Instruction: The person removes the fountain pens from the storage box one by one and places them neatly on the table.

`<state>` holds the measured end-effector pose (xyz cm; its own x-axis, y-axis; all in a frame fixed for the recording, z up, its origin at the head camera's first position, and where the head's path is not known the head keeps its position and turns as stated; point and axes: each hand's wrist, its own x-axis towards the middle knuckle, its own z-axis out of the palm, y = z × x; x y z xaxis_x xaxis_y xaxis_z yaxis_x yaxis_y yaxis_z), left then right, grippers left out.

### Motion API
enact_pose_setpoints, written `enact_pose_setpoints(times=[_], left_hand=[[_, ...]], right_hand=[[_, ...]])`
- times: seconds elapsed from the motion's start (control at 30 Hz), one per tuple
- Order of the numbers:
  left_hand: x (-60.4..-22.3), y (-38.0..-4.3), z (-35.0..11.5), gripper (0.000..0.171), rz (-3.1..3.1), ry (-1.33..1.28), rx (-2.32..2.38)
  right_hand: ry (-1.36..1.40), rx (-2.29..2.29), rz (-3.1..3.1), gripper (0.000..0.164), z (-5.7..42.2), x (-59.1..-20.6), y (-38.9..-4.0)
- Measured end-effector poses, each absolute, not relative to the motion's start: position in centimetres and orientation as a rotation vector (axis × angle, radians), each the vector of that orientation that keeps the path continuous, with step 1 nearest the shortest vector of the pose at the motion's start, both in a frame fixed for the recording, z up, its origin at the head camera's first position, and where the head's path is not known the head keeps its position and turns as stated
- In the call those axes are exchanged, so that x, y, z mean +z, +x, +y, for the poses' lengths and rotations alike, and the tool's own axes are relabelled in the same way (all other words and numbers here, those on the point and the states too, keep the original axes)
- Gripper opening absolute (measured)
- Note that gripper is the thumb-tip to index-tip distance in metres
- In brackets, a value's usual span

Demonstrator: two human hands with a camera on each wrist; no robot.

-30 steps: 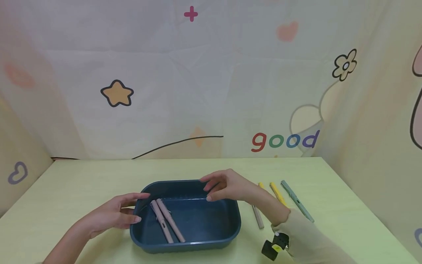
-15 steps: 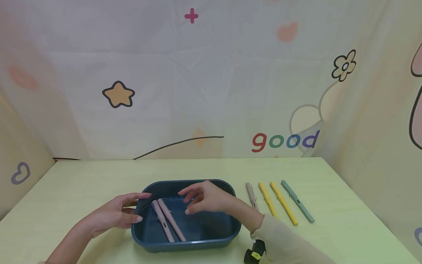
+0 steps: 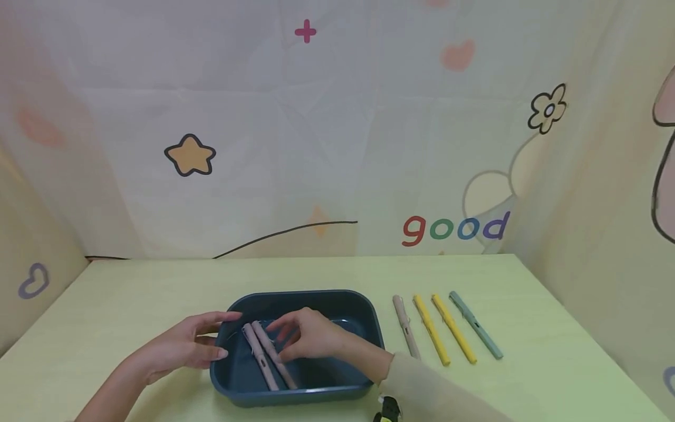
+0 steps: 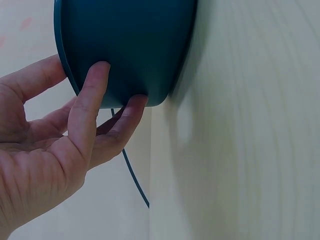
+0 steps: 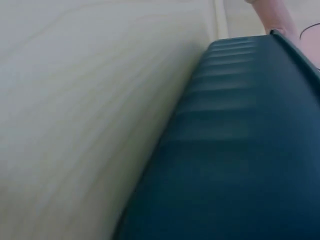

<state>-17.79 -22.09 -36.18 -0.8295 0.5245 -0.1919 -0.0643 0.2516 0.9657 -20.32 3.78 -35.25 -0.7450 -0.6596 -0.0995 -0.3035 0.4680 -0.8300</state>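
A dark blue plastic bin (image 3: 295,400) stands on the table, with two pale pink capped pens lying side by side at its left. My left hand (image 3: 181,349) holds the bin's left end, a finger over the rim and the thumb against the outer wall; the left wrist view shows the thumb and other fingers on that wall (image 4: 130,45). Inside the bin, my right hand (image 3: 311,339) reaches over the right pink pen (image 3: 287,375), thumb and index finger parted around its upper part. Whether they touch it I cannot tell. The left pink pen (image 3: 261,360) lies beside it.
Right of the bin, a greyish-pink pen (image 3: 405,322), two yellow pens, the left one (image 3: 431,328) and the right one (image 3: 454,328), and a green pen (image 3: 477,325) lie in a row. A printed cloth (image 3: 263,146) hangs behind the table (image 3: 158,281).
My right hand has moved left and down, from above the bin's far right rim to the pink pens, uncovering the pens on the table. My left hand has stayed at the bin's left end.
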Motion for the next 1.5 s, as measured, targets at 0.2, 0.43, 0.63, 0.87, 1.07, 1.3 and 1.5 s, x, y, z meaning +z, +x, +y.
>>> enact_pose_setpoints(times=[0.2, 0.43, 0.63, 0.87, 1.07, 1.3, 1.5], left_hand=[[-36.4, -17.7, -22.2, 0.066, 2.04, 0.415, 1.614], [-36.4, -17.9, -22.1, 0.067, 2.035, 0.431, 1.623], [-36.4, -17.9, -22.1, 0.067, 2.034, 0.435, 1.618], [-36.3, -17.8, -22.2, 0.066, 2.038, 0.409, 1.615], [-36.4, -17.8, -22.1, 0.067, 2.041, 0.409, 1.617], [-36.4, -17.8, -22.1, 0.067, 2.054, 0.395, 1.61], [-36.3, -17.8, -22.1, 0.068, 2.06, 0.392, 1.611]], right_hand=[[-0.741, -1.12, 2.398, 0.041, 3.1, -36.2, -20.2], [-0.736, -1.028, 2.473, 0.043, 2.7, -36.9, -20.1], [-0.781, -0.861, 2.608, 0.049, 2.5, -37.3, -19.7], [-0.809, -0.693, 2.703, 0.052, 2.2, -37.2, -19.3], [-0.755, -0.644, 2.71, 0.05, 2.4, -36.9, -19.2], [-0.666, -0.671, 2.671, 0.049, 2.8, -36.4, -19.4], [-0.624, -0.634, 2.709, 0.045, 3.5, -36.4, -19.5]])
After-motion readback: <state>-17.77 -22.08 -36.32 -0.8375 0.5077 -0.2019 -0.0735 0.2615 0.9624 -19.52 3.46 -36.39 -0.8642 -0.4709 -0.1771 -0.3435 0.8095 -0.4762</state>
